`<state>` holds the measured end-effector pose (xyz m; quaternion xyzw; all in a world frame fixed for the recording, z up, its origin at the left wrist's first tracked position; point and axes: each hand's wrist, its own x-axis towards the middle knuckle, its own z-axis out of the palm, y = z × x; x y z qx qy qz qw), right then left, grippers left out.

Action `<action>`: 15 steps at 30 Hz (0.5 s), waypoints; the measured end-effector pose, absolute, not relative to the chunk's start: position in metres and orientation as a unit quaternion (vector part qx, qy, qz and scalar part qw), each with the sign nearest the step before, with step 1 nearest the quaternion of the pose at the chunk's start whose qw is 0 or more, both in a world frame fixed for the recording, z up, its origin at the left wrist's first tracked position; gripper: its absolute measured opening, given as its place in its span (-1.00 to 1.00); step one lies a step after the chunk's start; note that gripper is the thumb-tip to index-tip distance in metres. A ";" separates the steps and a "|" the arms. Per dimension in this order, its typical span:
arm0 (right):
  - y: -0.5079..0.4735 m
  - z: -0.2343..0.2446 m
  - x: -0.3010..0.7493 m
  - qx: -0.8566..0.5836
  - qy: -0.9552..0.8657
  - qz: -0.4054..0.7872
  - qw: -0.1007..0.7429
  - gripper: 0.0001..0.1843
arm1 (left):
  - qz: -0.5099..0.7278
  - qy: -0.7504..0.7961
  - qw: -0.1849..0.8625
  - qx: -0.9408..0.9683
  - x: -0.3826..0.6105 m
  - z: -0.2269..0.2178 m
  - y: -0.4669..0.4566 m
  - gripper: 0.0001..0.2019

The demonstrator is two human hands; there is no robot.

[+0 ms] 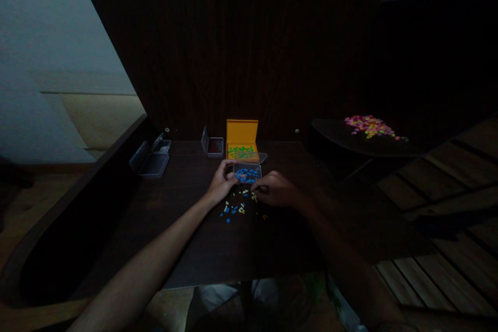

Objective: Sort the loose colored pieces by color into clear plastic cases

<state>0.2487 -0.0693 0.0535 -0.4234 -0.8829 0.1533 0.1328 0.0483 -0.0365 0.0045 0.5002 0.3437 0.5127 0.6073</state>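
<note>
On a dark wooden table (194,238) lies a scatter of tiny blue, yellow and white pieces (237,205). Just beyond them stands a small clear box (248,173) holding blue pieces. My left hand (222,180) rests at the box's left edge with its fingers curled against it. My right hand (275,189) lies knuckles up to the right of the scatter, its fingers bent down onto the table by the pieces. What the fingertips pinch is too dark to make out. An orange box (242,140) with its lid up and green pieces inside stands behind the clear box.
A small clear case (212,144) sits left of the orange box. Two more clear cases (152,158) lie at the table's far left. A dark round surface (342,137) on the right carries a heap of pink and yellow pieces (369,125). Wooden slats lie at the right.
</note>
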 end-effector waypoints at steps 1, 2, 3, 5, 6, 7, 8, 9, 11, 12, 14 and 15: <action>-0.071 0.051 0.245 -0.432 -0.884 0.135 0.114 -0.82 | 0.514 0.345 0.606 0.500 0.048 0.003 -0.036 -0.53; -0.072 0.048 0.242 -0.446 -0.882 0.118 0.097 -0.82 | 0.516 0.346 0.604 0.499 0.048 0.003 -0.036 -0.53; -0.073 0.046 0.240 -0.458 -0.879 0.107 0.080 -0.81 | 0.519 0.345 0.603 0.497 0.049 0.002 -0.035 -0.53; -0.074 0.042 0.236 -0.472 -0.874 0.099 0.051 -0.80 | 0.526 0.341 0.601 0.495 0.049 0.002 -0.035 -0.53; -0.074 0.041 0.235 -0.475 -0.873 0.100 0.040 -0.79 | 0.528 0.340 0.601 0.495 0.049 0.002 -0.035 -0.53; -0.074 0.040 0.234 -0.476 -0.873 0.101 0.032 -0.78 | 0.527 0.339 0.602 0.495 0.049 0.002 -0.035 -0.53; -0.073 0.039 0.234 -0.478 -0.872 0.101 0.026 -0.78 | 0.527 0.337 0.604 0.494 0.049 0.002 -0.035 -0.53; -0.073 0.038 0.234 -0.480 -0.871 0.099 0.023 -0.78 | 0.527 0.336 0.605 0.494 0.049 0.003 -0.035 -0.54; -0.073 0.038 0.233 -0.487 -0.868 0.094 0.016 -0.77 | 0.525 0.340 0.603 0.495 0.049 0.003 -0.035 -0.54; -0.073 0.037 0.233 -0.490 -0.867 0.092 0.014 -0.77 | 0.526 0.343 0.601 0.496 0.049 0.004 -0.036 -0.54; -0.073 0.037 0.232 -0.489 -0.868 0.091 0.010 -0.78 | 0.527 0.346 0.596 0.497 0.049 0.004 -0.036 -0.55; -0.073 0.037 0.231 -0.487 -0.869 0.090 0.010 -0.78 | 0.525 0.346 0.597 0.498 0.049 0.005 -0.036 -0.54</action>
